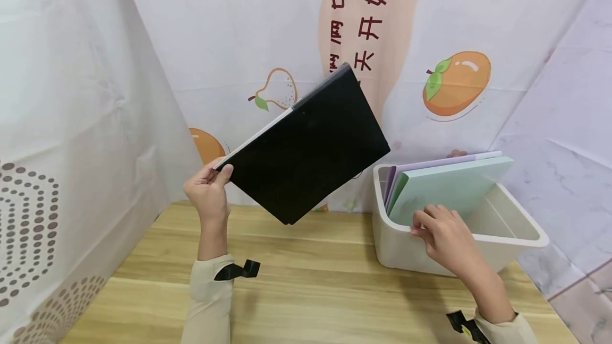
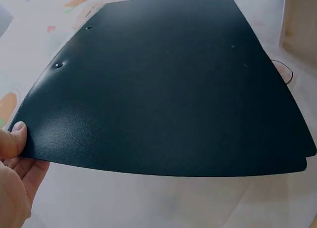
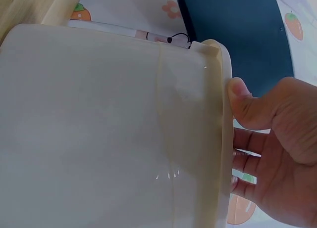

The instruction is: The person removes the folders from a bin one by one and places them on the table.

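Note:
My left hand (image 1: 207, 195) pinches a black folder (image 1: 306, 147) by its lower left corner, thumb on the near face. The folder is held tilted in the air above the table; two small rivets show along one edge in the left wrist view, where the cover (image 2: 163, 89) fills the middle. At the right, my right hand (image 1: 447, 238) grips the near rim of a white bin (image 1: 399, 246). In the right wrist view the thumb lies on the rim and the fingertips are partly hidden behind it. A mint green folder (image 1: 454, 185) and a purple folder (image 1: 444, 166) lean inside the bin.
The wood-grain table (image 1: 306, 291) lies under both hands. A fruit-printed white curtain (image 1: 229, 41) hangs behind, with a dotted curtain (image 1: 86, 147) at the left and a marble-patterned sheet (image 1: 569, 185) at the right. Black straps (image 1: 236, 271) sit at both wrists.

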Tool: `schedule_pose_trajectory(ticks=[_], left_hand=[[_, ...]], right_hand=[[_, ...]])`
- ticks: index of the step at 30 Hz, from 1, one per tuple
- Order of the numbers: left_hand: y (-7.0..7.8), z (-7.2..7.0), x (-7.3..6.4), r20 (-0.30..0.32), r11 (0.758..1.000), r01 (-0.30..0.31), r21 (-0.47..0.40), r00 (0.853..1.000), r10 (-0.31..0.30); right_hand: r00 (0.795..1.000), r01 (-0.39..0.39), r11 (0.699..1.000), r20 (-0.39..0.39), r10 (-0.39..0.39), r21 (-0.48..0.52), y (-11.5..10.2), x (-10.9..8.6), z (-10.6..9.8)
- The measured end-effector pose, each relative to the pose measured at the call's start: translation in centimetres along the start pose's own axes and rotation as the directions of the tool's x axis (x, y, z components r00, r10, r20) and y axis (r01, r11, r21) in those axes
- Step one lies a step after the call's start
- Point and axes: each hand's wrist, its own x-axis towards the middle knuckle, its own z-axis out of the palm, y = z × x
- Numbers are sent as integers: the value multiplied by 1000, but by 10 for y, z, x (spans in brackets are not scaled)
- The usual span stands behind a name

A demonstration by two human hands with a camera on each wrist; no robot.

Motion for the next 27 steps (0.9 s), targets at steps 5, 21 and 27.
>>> schedule_pose_trajectory(ticks=[5, 21, 27], left_hand=[[-1, 2, 5, 10, 1000, 12, 25, 1000, -12], [-8, -10, 9, -29, 993, 55, 104, 998, -52], [-12, -17, 8, -25, 986, 58, 157, 998, -55]], right_hand=[[1000, -18, 1000, -5, 18, -5, -1, 1, -2], [1000, -8, 1000, -4, 8, 22, 1, 0, 0], [1000, 2, 999, 6, -2, 34, 2, 1, 1]])
